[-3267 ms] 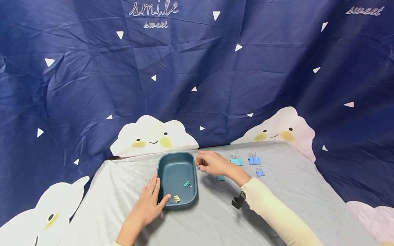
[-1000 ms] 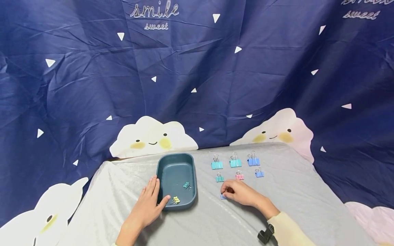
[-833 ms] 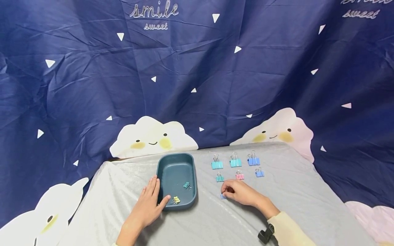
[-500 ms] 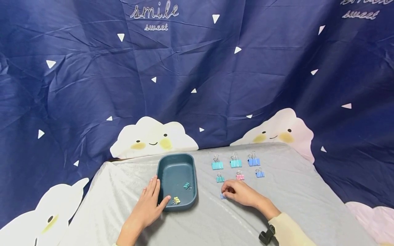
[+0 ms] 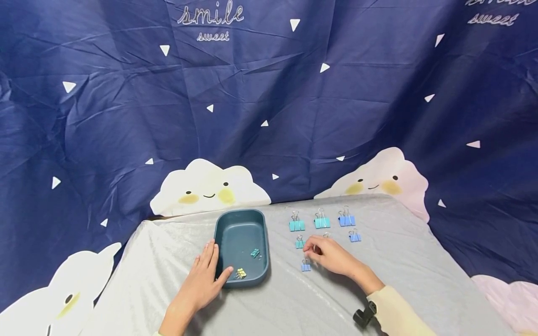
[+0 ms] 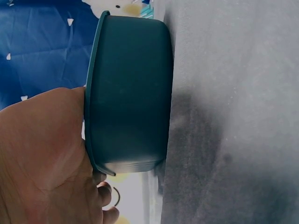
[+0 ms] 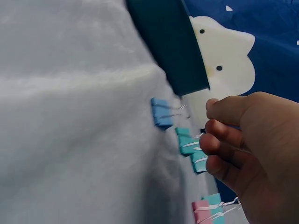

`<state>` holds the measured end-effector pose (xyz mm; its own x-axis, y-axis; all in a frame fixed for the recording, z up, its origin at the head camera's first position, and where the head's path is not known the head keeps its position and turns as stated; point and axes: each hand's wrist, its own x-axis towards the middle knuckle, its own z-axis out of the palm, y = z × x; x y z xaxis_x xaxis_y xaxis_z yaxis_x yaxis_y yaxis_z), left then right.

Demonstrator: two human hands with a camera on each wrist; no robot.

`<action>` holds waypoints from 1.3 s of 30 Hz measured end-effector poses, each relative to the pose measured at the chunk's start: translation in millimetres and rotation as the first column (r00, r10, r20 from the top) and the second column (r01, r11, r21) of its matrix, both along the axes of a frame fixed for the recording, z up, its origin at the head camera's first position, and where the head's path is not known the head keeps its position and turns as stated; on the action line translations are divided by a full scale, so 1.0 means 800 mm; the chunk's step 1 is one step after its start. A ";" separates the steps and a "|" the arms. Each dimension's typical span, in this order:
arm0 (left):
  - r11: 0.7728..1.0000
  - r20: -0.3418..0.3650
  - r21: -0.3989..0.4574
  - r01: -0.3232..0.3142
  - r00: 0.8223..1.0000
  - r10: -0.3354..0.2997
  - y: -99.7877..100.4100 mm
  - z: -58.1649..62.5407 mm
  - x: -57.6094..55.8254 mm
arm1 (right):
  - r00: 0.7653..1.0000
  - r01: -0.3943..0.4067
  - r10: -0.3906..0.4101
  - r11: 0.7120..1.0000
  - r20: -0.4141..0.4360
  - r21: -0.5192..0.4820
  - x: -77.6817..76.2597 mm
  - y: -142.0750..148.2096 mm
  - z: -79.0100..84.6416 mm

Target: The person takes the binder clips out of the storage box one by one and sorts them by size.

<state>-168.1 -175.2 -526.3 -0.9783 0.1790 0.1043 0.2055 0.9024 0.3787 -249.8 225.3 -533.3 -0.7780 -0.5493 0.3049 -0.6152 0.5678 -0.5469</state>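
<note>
My left hand (image 5: 201, 279) rests on the left and near rim of a dark teal tray (image 5: 240, 282), its fingers lying along the side. A small teal binder clip (image 5: 255, 253) and a small yellow one (image 5: 241, 273) lie inside. Just above a small blue binder clip (image 5: 306, 267) on the cloth is my right hand (image 5: 329, 254), its fingers bent loosely. The right wrist view shows a gap between those fingers and the blue clip (image 7: 161, 113). Behind my right hand, the pink clip (image 7: 202, 211) is mostly hidden in the head view.
Two large teal clips, one of them the left clip (image 5: 296, 226), and a large blue clip (image 5: 347, 220) form the back row. In front stand a small teal clip (image 5: 300, 244) and a medium blue clip (image 5: 355, 237). Grey cloth (image 5: 273, 312) covers the table; a blue curtain (image 5: 235, 130) hangs behind.
My right hand has come from the tray's right edge, set the small blue binder clip on the cloth, let it go and lifted slightly. The left hand has stayed put.
</note>
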 end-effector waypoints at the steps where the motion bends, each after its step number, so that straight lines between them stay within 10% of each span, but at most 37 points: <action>1: 1.000 0.000 0.000 0.000 1.000 0.000 0.000 0.000 0.000 | 1.000 -0.003 0.003 1.000 0.000 -0.009 -0.002 -0.002 0.003; 20: 1.000 -0.016 -0.010 -0.003 1.000 0.002 -0.002 -0.001 -0.003 | 0.983 -0.174 0.179 0.980 -0.045 0.098 -0.020 -0.104 0.071; 39: 1.000 -0.030 0.003 0.006 1.000 -0.006 -0.004 -0.004 -0.004 | 0.898 -0.361 0.427 0.851 -0.101 0.382 -0.036 -0.223 0.091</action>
<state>-171.4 -178.0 -529.4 -0.9736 0.1848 0.1343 0.2225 0.8999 0.3750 -278.3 47.1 -460.8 -0.4245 -0.8931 0.1492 -0.8943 0.3877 -0.2233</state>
